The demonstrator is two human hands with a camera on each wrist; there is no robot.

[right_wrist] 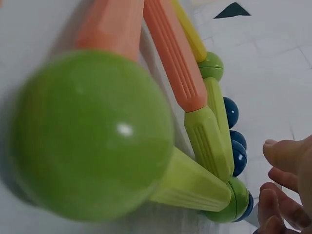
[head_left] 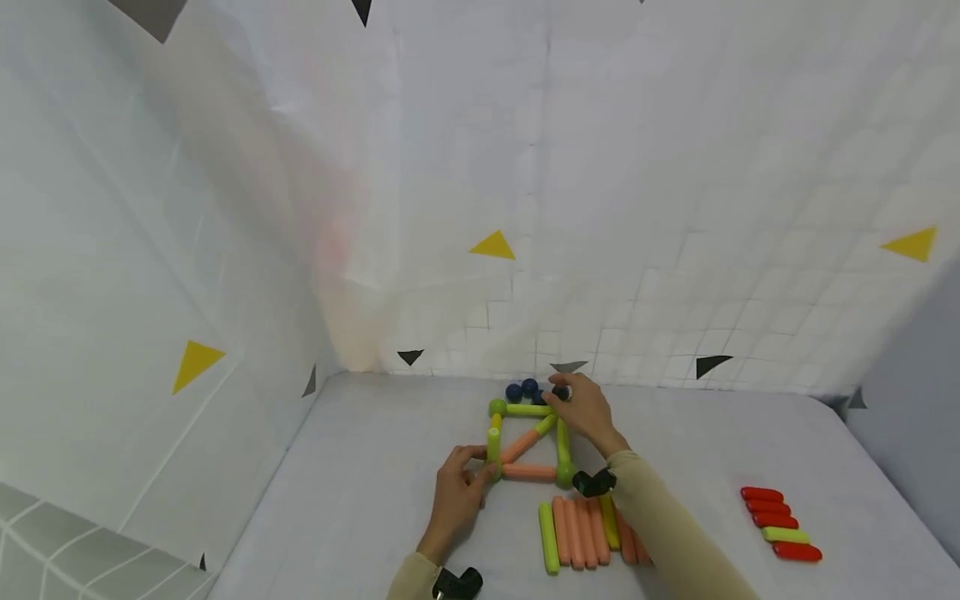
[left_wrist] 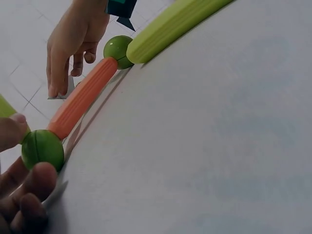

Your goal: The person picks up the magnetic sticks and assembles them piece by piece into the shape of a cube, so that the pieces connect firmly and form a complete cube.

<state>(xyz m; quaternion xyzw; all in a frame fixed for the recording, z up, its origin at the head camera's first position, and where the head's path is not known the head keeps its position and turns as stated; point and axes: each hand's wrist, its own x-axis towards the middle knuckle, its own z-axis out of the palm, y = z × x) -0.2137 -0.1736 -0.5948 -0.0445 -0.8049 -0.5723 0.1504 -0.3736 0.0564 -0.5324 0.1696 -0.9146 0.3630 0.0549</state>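
Observation:
A flat frame of sticks and green balls lies on the table, with an orange stick [head_left: 529, 472] along its front and a slanting orange-and-green piece inside. My left hand [head_left: 457, 492] holds the front-left green ball [left_wrist: 43, 149], thumb and fingers on either side of it. Over the back-right corner hovers my right hand [head_left: 587, 414]; its fingers are loosely bent, with nothing seen between them in the right wrist view. Dark blue balls [head_left: 513, 392] sit just behind the frame, close to that hand. The front-right green ball [right_wrist: 92, 136] looms large in the right wrist view.
Nearer me lies a row of orange sticks [head_left: 573, 533] with a light green stick [head_left: 549, 537] and a yellow one, partly covered by the right forearm. Several red sticks [head_left: 768, 507] and one green lie far right. A white wall [head_left: 600, 208] rises behind the table.

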